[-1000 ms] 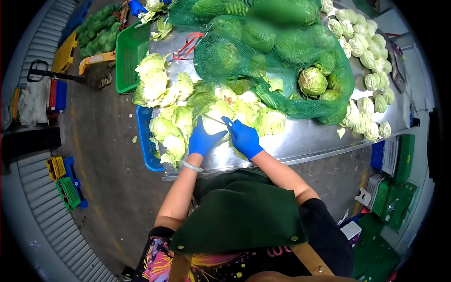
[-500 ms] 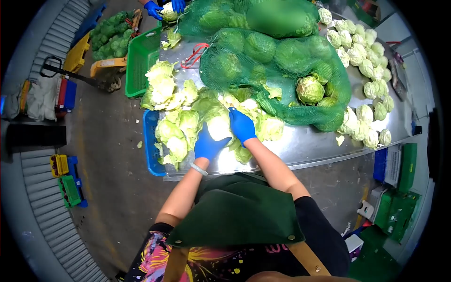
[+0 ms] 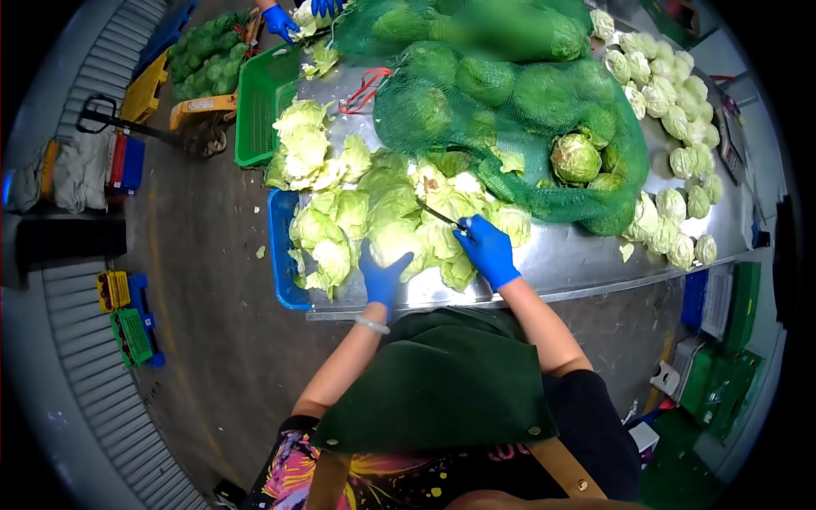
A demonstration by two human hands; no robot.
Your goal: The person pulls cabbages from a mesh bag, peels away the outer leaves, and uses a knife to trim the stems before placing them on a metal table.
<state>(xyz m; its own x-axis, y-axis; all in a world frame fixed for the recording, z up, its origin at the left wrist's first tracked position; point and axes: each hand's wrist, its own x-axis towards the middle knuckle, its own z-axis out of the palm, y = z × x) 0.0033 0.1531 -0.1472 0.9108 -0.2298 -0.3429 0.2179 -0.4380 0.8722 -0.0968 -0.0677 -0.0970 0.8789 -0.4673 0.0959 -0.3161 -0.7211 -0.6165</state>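
Observation:
My left hand (image 3: 382, 279), in a blue glove, cups the near side of a pale green cabbage (image 3: 396, 241), with its thumb and fingers spread around it. In my right hand (image 3: 490, 253), also gloved in blue, is a knife (image 3: 438, 212), its dark blade pointing up and left over the leaves. Loose cabbage leaves (image 3: 327, 255) are heaped to the left of the cabbage and around it. Just beyond my right hand lies a green mesh bag (image 3: 518, 191) of cabbages, with one cabbage (image 3: 575, 159) showing at its opening.
Trimmed cabbages (image 3: 671, 119) are lined up along the right of the metal table (image 3: 578, 263). A blue crate (image 3: 285, 255) and a green crate (image 3: 255, 110) stand at its left edge. Another person's gloved hands (image 3: 279, 22) handle a cabbage at the far left. A pallet jack (image 3: 153, 132) is beyond.
My right hand has drawn back to the right from the cabbage, and the knife is now visible in it. My left hand remains at the cabbage. The whole view has shifted slightly.

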